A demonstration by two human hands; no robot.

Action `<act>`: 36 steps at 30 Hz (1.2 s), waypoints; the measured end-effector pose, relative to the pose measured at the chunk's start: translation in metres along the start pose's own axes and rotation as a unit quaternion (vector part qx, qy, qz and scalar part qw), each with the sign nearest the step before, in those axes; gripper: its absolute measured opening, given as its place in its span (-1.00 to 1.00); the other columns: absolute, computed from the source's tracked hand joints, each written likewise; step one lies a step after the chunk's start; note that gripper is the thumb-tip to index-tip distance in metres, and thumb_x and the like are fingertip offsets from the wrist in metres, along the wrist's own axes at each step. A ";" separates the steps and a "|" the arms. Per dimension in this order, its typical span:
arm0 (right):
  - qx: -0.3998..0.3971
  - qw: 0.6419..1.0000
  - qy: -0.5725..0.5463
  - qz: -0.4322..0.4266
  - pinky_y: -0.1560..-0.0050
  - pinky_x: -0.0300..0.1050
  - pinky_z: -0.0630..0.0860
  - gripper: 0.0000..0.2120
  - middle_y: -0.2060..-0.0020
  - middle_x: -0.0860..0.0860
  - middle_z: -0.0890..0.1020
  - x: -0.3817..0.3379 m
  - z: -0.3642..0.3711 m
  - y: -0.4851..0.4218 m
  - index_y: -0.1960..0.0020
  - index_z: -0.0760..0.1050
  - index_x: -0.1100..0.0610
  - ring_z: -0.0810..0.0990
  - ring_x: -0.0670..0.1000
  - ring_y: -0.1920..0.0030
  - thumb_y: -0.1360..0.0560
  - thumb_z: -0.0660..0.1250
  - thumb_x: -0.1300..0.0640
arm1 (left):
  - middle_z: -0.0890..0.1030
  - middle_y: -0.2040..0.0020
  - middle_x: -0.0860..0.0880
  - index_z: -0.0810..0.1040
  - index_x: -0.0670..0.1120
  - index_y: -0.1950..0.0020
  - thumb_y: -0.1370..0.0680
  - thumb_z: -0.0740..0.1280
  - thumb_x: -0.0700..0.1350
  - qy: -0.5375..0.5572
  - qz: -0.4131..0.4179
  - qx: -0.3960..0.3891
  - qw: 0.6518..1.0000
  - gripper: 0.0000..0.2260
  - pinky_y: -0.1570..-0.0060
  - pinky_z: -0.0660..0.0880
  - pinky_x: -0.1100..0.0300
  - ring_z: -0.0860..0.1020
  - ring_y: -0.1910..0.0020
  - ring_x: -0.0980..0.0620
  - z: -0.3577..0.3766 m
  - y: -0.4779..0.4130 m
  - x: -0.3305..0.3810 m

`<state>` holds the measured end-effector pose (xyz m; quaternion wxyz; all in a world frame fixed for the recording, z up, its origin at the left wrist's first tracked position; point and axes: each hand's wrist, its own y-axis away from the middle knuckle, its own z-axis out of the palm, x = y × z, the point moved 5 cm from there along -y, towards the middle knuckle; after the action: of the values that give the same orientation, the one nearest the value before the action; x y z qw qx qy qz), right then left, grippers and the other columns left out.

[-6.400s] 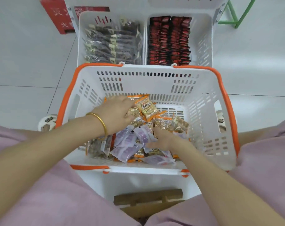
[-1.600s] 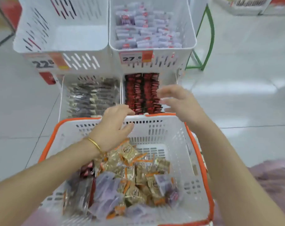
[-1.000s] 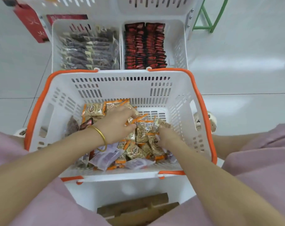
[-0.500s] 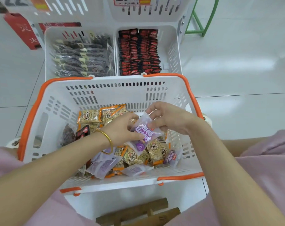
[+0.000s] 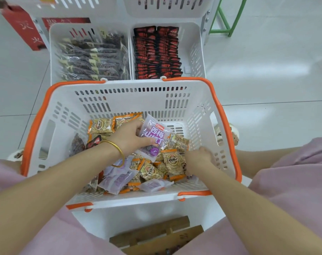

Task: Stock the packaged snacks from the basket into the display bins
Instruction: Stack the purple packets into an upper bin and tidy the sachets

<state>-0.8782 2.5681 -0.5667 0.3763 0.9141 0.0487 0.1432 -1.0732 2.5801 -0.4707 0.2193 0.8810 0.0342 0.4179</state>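
Purple packet (image 5: 152, 138) pinched between curled left fingers (image 5: 138, 127).

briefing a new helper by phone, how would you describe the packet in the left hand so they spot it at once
Find the white basket with the orange rim, in front of the display bins. Inside it, the left hand holds a packet raised above the pile. It is pale purple with big white characters, unlike the gold-and-orange packets around it.
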 end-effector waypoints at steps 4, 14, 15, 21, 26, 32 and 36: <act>0.014 0.989 -0.142 -0.029 0.04 -0.07 0.47 -0.75 -0.14 0.12 0.54 0.000 -0.005 0.002 -0.10 0.44 0.18 0.53 0.14 -0.10 -0.48 0.18 0.42 | 0.63 0.02 -0.03 0.53 -0.11 -0.08 -0.47 0.42 -0.04 0.000 -0.003 -0.003 1.000 -0.75 -0.06 0.54 -0.03 0.59 0.03 0.01 0.000 -0.002 0.001; 0.018 0.802 -0.528 -0.278 0.22 -0.28 0.51 -0.69 0.28 -0.05 0.52 0.026 -0.107 0.064 -0.04 0.56 0.07 0.54 -0.16 0.33 -0.37 0.47 0.34 | 0.45 0.21 0.03 0.36 -0.15 -0.11 -0.55 0.31 -0.09 -0.017 0.012 0.115 0.993 -0.77 0.39 0.29 0.21 0.42 0.28 0.07 -0.018 -0.004 0.012; 0.008 0.774 -0.555 -0.305 0.20 -0.30 0.52 -0.67 0.24 -0.03 0.54 0.023 -0.113 0.070 -0.05 0.56 0.06 0.56 -0.16 0.29 -0.37 0.46 0.37 | 0.45 0.21 0.02 0.37 -0.16 -0.12 -0.56 0.30 -0.09 -0.018 0.018 0.107 0.994 -0.78 0.38 0.31 0.20 0.43 0.27 0.06 -0.018 -0.005 0.012; 0.068 0.694 -0.626 -0.349 0.21 -0.22 0.52 -0.48 0.21 -0.02 0.62 0.019 -0.130 0.072 -0.16 0.50 0.03 0.56 -0.07 0.22 -0.34 0.41 0.50 | 0.61 0.00 -0.26 0.40 -0.18 -0.18 -0.61 0.18 0.00 0.257 -0.048 -0.006 0.965 -0.73 0.02 0.58 -0.07 0.63 0.08 -0.17 -0.008 0.002 0.011; 0.149 0.663 -0.639 -0.360 -0.04 -0.11 0.46 -0.39 0.14 -0.06 0.63 0.017 -0.141 0.071 -0.24 0.46 0.01 0.51 -0.04 0.02 -0.31 0.46 0.47 | 0.64 -0.01 -0.09 0.37 -0.04 -0.20 -0.46 0.30 0.23 0.240 -0.017 -0.062 0.969 -0.53 -0.05 0.56 0.04 0.64 0.03 -0.01 -0.009 0.008 0.021; 0.244 0.635 -0.652 -0.334 0.00 -0.20 0.55 -0.55 0.04 0.02 0.61 0.009 -0.156 0.077 -0.16 0.51 0.13 0.56 -0.08 0.01 -0.34 0.47 0.40 | 0.62 -0.05 -0.01 0.39 -0.03 -0.22 -0.32 0.53 0.08 0.166 0.030 -0.034 0.985 -0.43 -0.05 0.57 0.10 0.62 0.00 0.08 -0.013 0.007 0.025; 0.201 0.682 -0.640 -0.290 -0.03 -0.11 0.53 -0.59 -0.17 -0.08 0.57 0.028 -0.174 0.071 -0.31 0.43 0.03 0.56 -0.05 -0.14 -0.48 0.39 0.06 | 0.60 -0.08 -0.01 0.36 -0.09 -0.26 -0.43 0.45 -0.08 0.204 0.081 -0.009 0.976 -0.54 0.14 0.56 0.33 0.62 0.03 0.15 -0.031 0.006 0.044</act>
<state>-0.9047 2.6410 -0.3930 0.1456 0.7770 0.0867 -0.6063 -1.0687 2.5963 -0.4191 0.1816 0.7751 0.0031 0.6051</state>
